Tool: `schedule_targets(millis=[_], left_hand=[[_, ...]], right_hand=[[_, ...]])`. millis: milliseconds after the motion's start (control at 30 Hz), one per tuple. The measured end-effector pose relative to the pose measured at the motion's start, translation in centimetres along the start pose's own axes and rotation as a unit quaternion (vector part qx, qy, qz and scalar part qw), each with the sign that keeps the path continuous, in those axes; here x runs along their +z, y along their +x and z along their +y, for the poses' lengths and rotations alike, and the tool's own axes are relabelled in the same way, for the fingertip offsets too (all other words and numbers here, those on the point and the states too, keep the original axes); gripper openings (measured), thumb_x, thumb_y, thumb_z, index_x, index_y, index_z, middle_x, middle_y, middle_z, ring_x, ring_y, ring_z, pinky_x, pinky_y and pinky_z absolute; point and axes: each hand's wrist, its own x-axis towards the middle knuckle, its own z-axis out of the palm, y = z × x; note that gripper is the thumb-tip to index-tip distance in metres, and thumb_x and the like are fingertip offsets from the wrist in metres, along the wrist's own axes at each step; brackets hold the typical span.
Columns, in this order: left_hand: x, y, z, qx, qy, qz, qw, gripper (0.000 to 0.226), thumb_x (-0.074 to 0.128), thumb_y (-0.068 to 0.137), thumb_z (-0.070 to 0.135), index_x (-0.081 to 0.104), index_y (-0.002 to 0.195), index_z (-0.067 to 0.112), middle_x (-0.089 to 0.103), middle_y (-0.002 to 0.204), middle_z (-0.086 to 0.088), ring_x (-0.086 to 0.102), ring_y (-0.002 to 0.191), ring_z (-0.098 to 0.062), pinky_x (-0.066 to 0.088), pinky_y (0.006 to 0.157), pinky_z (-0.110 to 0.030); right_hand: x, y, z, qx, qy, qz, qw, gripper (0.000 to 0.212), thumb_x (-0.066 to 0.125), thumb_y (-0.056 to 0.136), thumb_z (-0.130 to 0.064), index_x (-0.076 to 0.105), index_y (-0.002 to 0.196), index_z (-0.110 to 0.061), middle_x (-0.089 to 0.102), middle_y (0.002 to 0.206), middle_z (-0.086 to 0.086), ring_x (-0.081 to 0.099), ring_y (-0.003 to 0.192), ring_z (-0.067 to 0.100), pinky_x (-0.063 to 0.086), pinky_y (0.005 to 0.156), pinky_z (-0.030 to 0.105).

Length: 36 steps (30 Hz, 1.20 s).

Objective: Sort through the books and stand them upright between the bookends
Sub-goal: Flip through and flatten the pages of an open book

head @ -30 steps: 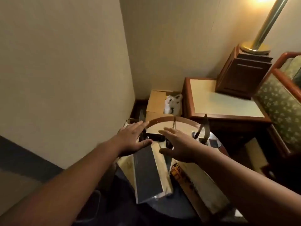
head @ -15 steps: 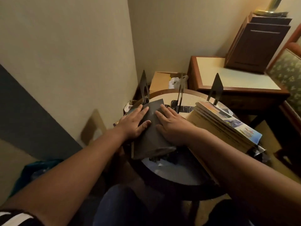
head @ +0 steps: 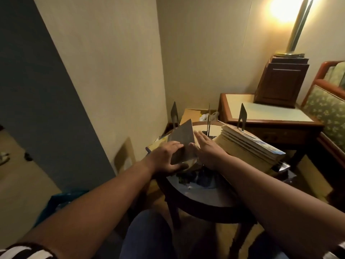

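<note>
A grey-covered book (head: 183,140) is tilted up on its near edge on the small round table (head: 203,200). My left hand (head: 167,158) grips its lower left edge, thumb underneath. My right hand (head: 206,152) lies flat against its right side with straight fingers. Three dark pointed metal bookends stand at the table's back: left bookend (head: 174,114), middle bookend (head: 209,119), right bookend (head: 242,116). A stack of pale books (head: 248,148) leans slanted against the right bookend. More books lie flat under the grey one.
A wooden side table (head: 268,114) with a dark box stands behind right, beside a lamp post (head: 298,25). A cardboard box (head: 191,114) sits in the corner. A patterned armchair (head: 330,109) is at far right. The wall is close on the left.
The grey book lay flat under both hands half a second ago; now its far end is raised and it stands tilted. My right hand has shifted from its cover to its right side.
</note>
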Motion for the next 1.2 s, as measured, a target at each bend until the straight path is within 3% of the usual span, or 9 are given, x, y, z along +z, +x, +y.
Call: schedule_targets(millis=[100, 300, 367, 467, 600, 767, 900, 1033, 1200], left_hand=[[-1.1, 0.4, 0.8, 0.03, -0.032, 0.079, 0.996, 0.072, 0.067, 0.084, 0.057, 0.051, 0.138, 0.012, 0.058, 0.133, -0.005, 0.054, 0.121, -0.016, 0.048, 0.101, -0.036], [-2.0, 1.0, 1.4, 0.053, -0.019, 0.084, 0.995, 0.075, 0.08, 0.078, 0.038, 0.048, 0.14, 0.012, 0.059, 0.132, -0.006, 0.059, 0.115, -0.018, 0.05, 0.092, -0.019], [-2.4, 0.7, 1.5, 0.049, -0.031, 0.126, 0.99, 0.065, 0.077, 0.082, 0.027, 0.049, 0.138, 0.011, 0.061, 0.129, -0.007, 0.062, 0.11, -0.018, 0.051, 0.086, -0.014], [-3.1, -0.5, 1.5, 0.017, -0.058, 0.176, 0.983, 0.057, 0.071, 0.085, 0.02, 0.048, 0.137, 0.014, 0.06, 0.129, -0.006, 0.062, 0.111, -0.016, 0.057, 0.084, -0.021], [-3.7, -2.4, 0.4, -0.024, -0.006, 0.21, 0.977, 0.046, 0.071, 0.085, 0.017, 0.054, 0.128, 0.019, 0.057, 0.117, 0.0, 0.059, 0.098, -0.01, 0.047, 0.075, -0.005], [-4.2, -3.5, -1.3, -0.068, 0.03, 0.212, 0.974, 0.041, 0.072, 0.084, 0.028, 0.058, 0.121, 0.017, 0.052, 0.118, 0.001, 0.055, 0.101, -0.012, 0.056, 0.081, -0.028], [-4.3, -3.8, -2.7, -0.113, 0.06, 0.204, 0.971, 0.042, 0.07, 0.083, 0.038, 0.059, 0.119, 0.021, 0.05, 0.126, 0.002, 0.054, 0.112, -0.016, 0.054, 0.089, -0.037], [-4.0, -3.8, -2.9, -0.136, 0.086, 0.208, 0.965, 0.043, 0.073, 0.083, 0.036, 0.062, 0.119, 0.016, 0.051, 0.13, -0.004, 0.049, 0.119, -0.022, 0.052, 0.093, -0.038], [-3.8, -3.9, -4.3, -0.156, 0.193, 0.19, 0.95, 0.04, 0.074, 0.075, 0.05, 0.073, 0.105, 0.022, 0.051, 0.139, -0.009, 0.046, 0.126, -0.032, 0.05, 0.089, -0.049]], right_hand=[[-0.4, -0.6, 0.3, -0.013, 0.035, 0.021, 0.999, 0.069, 0.028, 0.102, -0.057, 0.003, 0.16, -0.028, 0.008, 0.167, 0.002, 0.011, 0.153, 0.025, 0.015, 0.121, 0.043], [-0.7, -0.6, 0.1, -0.028, 0.024, 0.04, 0.999, 0.062, 0.042, 0.103, -0.045, 0.016, 0.158, -0.03, 0.02, 0.164, 0.0, 0.021, 0.15, 0.026, 0.027, 0.118, 0.046], [-0.6, -0.6, -0.1, -0.062, -0.016, 0.038, 0.997, 0.066, 0.053, 0.1, -0.037, 0.021, 0.157, -0.027, 0.021, 0.164, 0.0, 0.023, 0.149, 0.026, 0.031, 0.117, 0.045], [-0.4, -0.4, -1.1, -0.122, -0.09, 0.036, 0.988, 0.068, 0.06, 0.097, -0.034, 0.028, 0.156, -0.023, 0.026, 0.163, 0.002, 0.027, 0.148, 0.026, 0.035, 0.116, 0.044], [1.1, 0.7, -2.6, -0.193, -0.214, -0.021, 0.957, 0.07, 0.058, 0.097, -0.032, 0.022, 0.157, -0.03, 0.019, 0.165, 0.003, 0.018, 0.151, 0.027, 0.022, 0.121, 0.046], [2.5, 1.6, -3.1, -0.208, -0.253, -0.06, 0.943, 0.063, 0.056, 0.097, -0.046, 0.03, 0.153, -0.037, 0.018, 0.165, -0.001, 0.015, 0.152, 0.026, 0.016, 0.121, 0.052], [2.0, 1.6, -2.7, -0.188, -0.251, -0.104, 0.944, 0.051, 0.057, 0.096, -0.04, 0.045, 0.145, -0.033, 0.029, 0.16, -0.002, 0.023, 0.149, 0.028, 0.025, 0.118, 0.056], [1.8, 0.8, -1.8, -0.123, -0.158, -0.076, 0.977, 0.039, 0.051, 0.1, -0.04, 0.053, 0.138, -0.037, 0.03, 0.158, -0.008, 0.035, 0.142, 0.031, 0.035, 0.114, 0.055], [1.8, 0.7, -1.3, -0.12, -0.145, -0.054, 0.981, 0.037, 0.049, 0.099, -0.051, 0.056, 0.133, -0.038, 0.032, 0.156, -0.008, 0.04, 0.139, 0.029, 0.043, 0.109, 0.052]])
